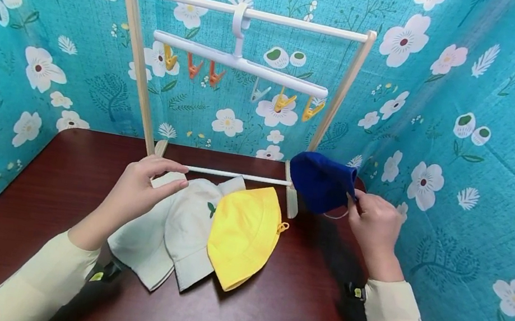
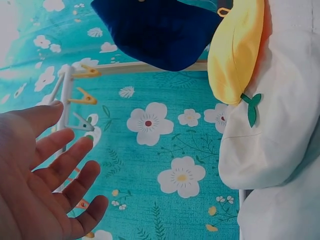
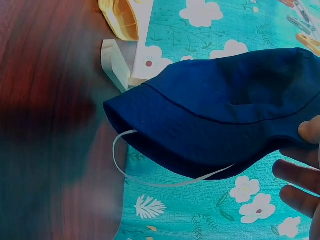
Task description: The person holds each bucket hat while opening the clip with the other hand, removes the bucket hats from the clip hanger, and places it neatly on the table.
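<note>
My right hand pinches a navy-blue hat by its brim, lifted beside the rack's right foot. In the right wrist view a thin white elastic strap loops under that brim. My left hand hovers over the left end of the hat row with its fingers relaxed and nothing in them. On the table below lie three overlapping hats: a yellow hat on the right, an off-white hat with a green sprout in the middle, and a pale grey-green hat at the left.
Behind the hats stands a wooden rack with a white top rod. A white hanger hangs from it, slightly tilted, carrying several coloured clips. Floral teal cloth walls in the dark brown table.
</note>
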Motion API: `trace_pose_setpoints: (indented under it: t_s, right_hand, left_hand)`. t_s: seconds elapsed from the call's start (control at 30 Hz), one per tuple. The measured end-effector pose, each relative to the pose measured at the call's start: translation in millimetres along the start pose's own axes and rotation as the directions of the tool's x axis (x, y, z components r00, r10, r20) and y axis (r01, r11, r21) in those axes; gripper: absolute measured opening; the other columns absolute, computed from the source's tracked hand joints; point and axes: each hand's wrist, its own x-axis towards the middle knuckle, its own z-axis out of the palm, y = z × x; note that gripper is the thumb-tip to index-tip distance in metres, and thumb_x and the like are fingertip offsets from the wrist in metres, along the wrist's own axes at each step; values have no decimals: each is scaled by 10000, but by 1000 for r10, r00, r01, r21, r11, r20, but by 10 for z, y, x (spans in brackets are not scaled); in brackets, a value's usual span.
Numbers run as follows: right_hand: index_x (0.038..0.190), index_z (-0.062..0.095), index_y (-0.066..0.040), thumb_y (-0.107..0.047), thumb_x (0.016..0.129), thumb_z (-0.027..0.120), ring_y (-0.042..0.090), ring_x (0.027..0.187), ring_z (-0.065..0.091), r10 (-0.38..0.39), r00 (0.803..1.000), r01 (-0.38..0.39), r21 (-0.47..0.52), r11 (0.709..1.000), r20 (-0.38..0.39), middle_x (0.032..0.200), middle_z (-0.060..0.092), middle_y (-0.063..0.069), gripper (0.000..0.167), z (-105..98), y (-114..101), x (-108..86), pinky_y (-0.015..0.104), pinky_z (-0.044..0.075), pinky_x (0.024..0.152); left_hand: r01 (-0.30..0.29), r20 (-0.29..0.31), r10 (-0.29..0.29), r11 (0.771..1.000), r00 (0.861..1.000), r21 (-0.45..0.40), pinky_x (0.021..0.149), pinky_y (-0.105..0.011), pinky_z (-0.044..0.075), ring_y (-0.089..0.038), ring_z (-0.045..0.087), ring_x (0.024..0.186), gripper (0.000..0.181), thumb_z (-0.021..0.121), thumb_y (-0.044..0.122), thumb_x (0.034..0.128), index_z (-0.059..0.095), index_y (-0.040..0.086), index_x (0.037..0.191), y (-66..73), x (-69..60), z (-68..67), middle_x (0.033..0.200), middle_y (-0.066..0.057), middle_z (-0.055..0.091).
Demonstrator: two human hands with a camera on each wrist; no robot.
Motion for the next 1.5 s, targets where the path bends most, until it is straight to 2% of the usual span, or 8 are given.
trace_pose_setpoints:
  t_s: [0.1,0.27,0.5,0.63,0.87,1.0,1.3,1.5]
  right_hand:
    - [997,788,20,-139,854,841,338,624,664,-1,1000,1,14,1000,14,784,735,181,220,-2,-29,-49,432,518,540]
    - [1042,790,2,-128,848,846,331,684,696,-2,1000,1,31,1000,30,863,761,175,240,-12,-55,-113,465,578,645]
    - [1084,792,-25,-159,874,820,345,743,725,-75,996,73,34,997,42,940,776,170,251,-42,-80,-160,471,596,691]
    - [1073,792,-21,-243,930,755,351,776,740,-116,993,115,57,992,22,956,778,166,267,-33,-105,-203,496,599,708]
    - [1074,793,-22,-441,1029,581,343,769,743,-148,989,149,95,984,-15,949,782,151,472,1,-165,-296,501,592,685]
    - [1079,796,-28,-458,1029,575,327,770,748,-171,985,171,111,979,-8,949,784,144,486,-20,-212,-351,505,596,699]
    - [1077,793,-21,-445,1038,561,313,796,758,-224,975,220,133,966,13,950,780,159,485,-66,-283,-425,509,599,730]
    - [1080,790,-21,-411,1039,552,311,801,758,-264,964,259,142,955,18,938,780,155,459,-54,-296,-477,505,602,718]
  left_hand:
    - [2,-4,-2,1000,1000,8,841,-415,513,-131,624,1091,273,787,316,922,772,228,1180,-13,-60,-20,1138,53,745]
    - [5,0,-5,1000,1000,0,901,-432,536,-141,624,1153,281,795,294,917,770,221,1187,-37,-117,-29,1154,53,746]
    - [27,-7,-27,1000,1000,10,892,-321,525,-149,620,1166,302,798,297,915,767,205,1201,-92,-161,-37,1180,40,740]
    - [43,-8,-43,999,999,8,881,-294,520,-132,619,1151,296,801,303,911,770,221,1194,-130,-183,-36,1172,49,737]
    - [53,-11,-53,999,999,13,907,-369,522,-170,621,1164,287,790,307,920,769,222,1193,-157,-204,-43,1177,20,738]
    - [59,-3,-59,998,998,8,897,-394,530,-157,619,1164,290,796,306,915,769,221,1191,-159,-220,-40,1175,25,738]
    - [27,-5,-27,999,1000,35,888,-326,522,-173,629,1148,300,807,300,905,770,209,1188,-143,-241,-52,1160,13,746]
    - [58,14,-59,998,998,30,903,-448,537,-155,618,1156,303,812,313,899,770,216,1183,-169,-276,-19,1154,35,741]
